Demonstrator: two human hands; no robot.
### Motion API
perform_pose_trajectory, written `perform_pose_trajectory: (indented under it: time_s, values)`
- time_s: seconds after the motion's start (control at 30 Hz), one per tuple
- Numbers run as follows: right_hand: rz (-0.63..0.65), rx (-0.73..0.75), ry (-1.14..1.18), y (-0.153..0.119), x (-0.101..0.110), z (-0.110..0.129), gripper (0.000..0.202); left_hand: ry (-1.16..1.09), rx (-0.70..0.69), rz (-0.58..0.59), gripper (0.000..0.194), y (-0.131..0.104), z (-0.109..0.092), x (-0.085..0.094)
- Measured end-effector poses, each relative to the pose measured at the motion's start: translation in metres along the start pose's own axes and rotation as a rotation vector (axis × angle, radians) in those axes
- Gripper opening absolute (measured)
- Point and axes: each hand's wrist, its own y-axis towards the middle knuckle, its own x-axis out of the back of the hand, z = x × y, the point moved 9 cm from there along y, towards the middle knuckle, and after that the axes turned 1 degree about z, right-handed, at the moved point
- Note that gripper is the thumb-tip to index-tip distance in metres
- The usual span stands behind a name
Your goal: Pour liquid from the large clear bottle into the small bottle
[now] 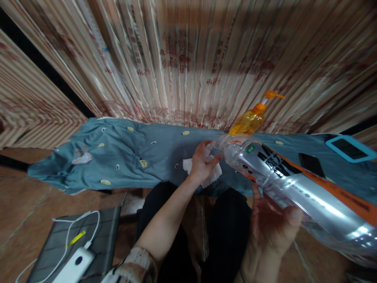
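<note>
A large clear plastic bottle with a silver and orange label (297, 188) lies tilted across the right side, its neck pointing left. My left hand (203, 163) has its fingers around the neck end. Under the bottle's body, my right hand (272, 224) supports it with the palm up and the thumb against its side. A white scalloped cloth or tissue (214, 177) lies beneath my left hand on the blue-grey patterned cloth (161, 153). Behind the bottle's neck is an orange pump bottle with yellow liquid (249, 121).
A dark phone (311, 165) and a light-blue framed device (350, 148) lie at the right. A pinkish item (81, 158) is at the left. A grey stool (103, 236) holds a white power bank (75, 267) and cable. A pleated curtain (182, 59) hangs behind.
</note>
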Motion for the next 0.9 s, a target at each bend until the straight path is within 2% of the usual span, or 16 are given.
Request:
perform_pose_trajectory:
  time_s: [0.9]
  values:
    - [0.002, -0.006, -0.031, -0.0018, -0.0038, 0.0044, 0.070, 0.013, 0.011, 0.005, 0.045, 0.0001, -0.0016, 0.0009]
